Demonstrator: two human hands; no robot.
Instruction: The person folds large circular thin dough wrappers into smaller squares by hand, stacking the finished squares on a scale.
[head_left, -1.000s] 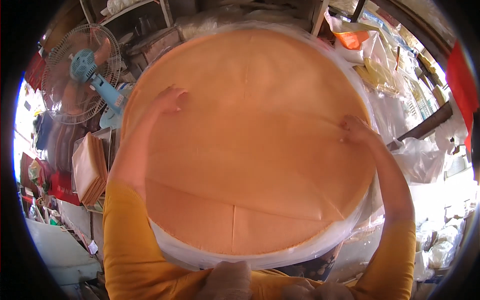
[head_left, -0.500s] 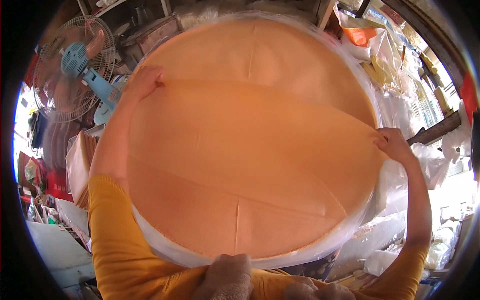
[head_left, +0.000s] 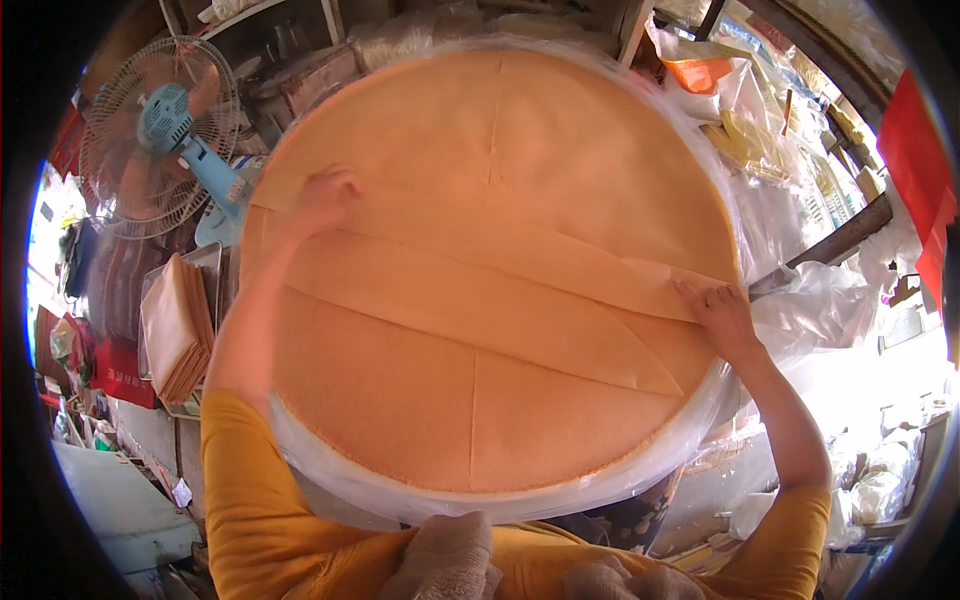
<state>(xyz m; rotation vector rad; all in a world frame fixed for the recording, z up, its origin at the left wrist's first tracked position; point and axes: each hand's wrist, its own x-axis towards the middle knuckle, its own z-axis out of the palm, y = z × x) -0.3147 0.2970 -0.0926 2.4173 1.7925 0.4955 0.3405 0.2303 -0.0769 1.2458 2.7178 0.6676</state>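
A large, thin orange-brown round sheet point(head_left: 480, 420) covers most of a round surface. Across its middle lies a flattened fold point(head_left: 470, 310), its far layer turned over in a long strip that slants down to the right. My left hand point(head_left: 333, 195) is just over the left part of the strip, fingers curled and smeared by motion; whether it grips anything is unclear. At the right end of the strip, my right hand point(head_left: 722, 315) has its fingers bent onto the sheet's edge, pinching it near the rim.
Clear plastic point(head_left: 560, 505) skirts the round surface. A blue fan point(head_left: 165, 115) stands at the far left. Below it, a stack of folded orange-brown sheets point(head_left: 180, 325) sits on a tray. Plastic bags point(head_left: 755, 130) and a dark bar point(head_left: 840, 240) are at the right.
The lifted sheet layer has come down flat into a folded strip. My left hand moved right and slightly nearer; my right hand moved left and nearer.
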